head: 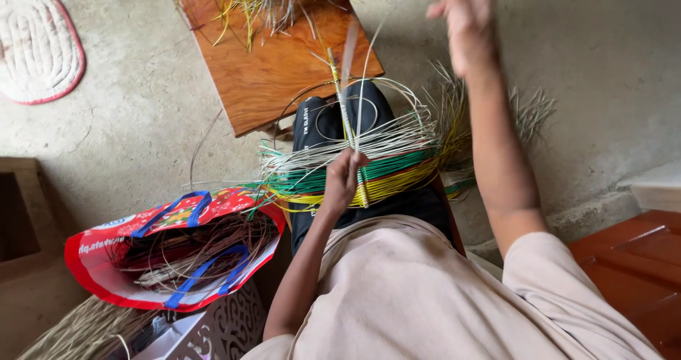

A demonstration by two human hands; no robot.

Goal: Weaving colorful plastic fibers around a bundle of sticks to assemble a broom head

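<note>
- Centre of frame: my left hand (343, 179) pinches the woven strip bundle (369, 163) resting on my lap, fingers closed around its upright spokes.
- Top right: my right hand (462, 12) is raised and motion-blurred; I cannot tell its finger spread, though a pale strand (349, 48) rises toward it.
- Handling, judged: strips light, springy, slick; grip best at the tight woven band.
- Lower left: red bag (92, 261) of loose strands; wooden stool (273, 62) above.
</note>
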